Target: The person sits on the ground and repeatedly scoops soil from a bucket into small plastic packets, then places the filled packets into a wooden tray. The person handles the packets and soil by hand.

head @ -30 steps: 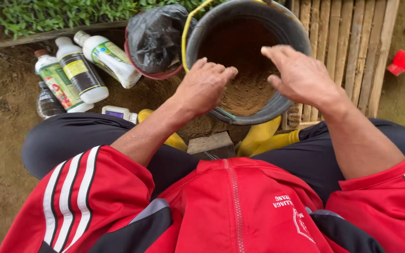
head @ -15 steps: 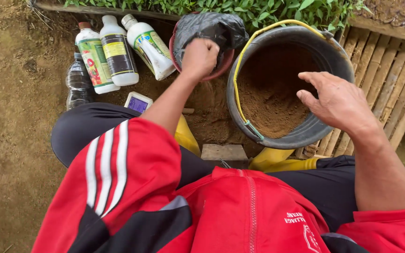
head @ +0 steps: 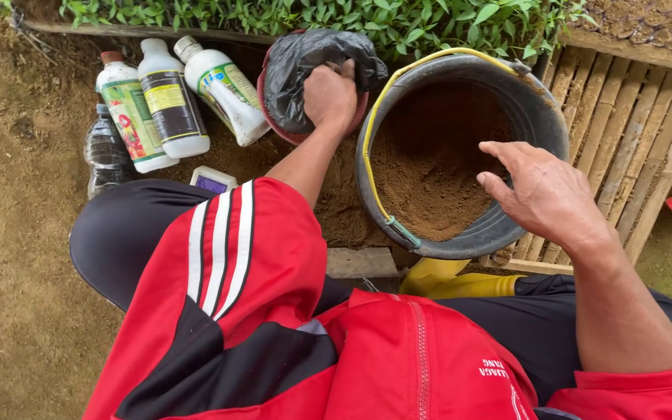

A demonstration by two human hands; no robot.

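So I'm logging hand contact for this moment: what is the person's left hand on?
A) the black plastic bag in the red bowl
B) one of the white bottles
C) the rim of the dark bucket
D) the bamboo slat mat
A: the left hand is closed on the black plastic bag, apart from the bucket.

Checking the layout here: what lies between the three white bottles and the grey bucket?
In the head view, the black bag in its red bowl, with the left hand on it.
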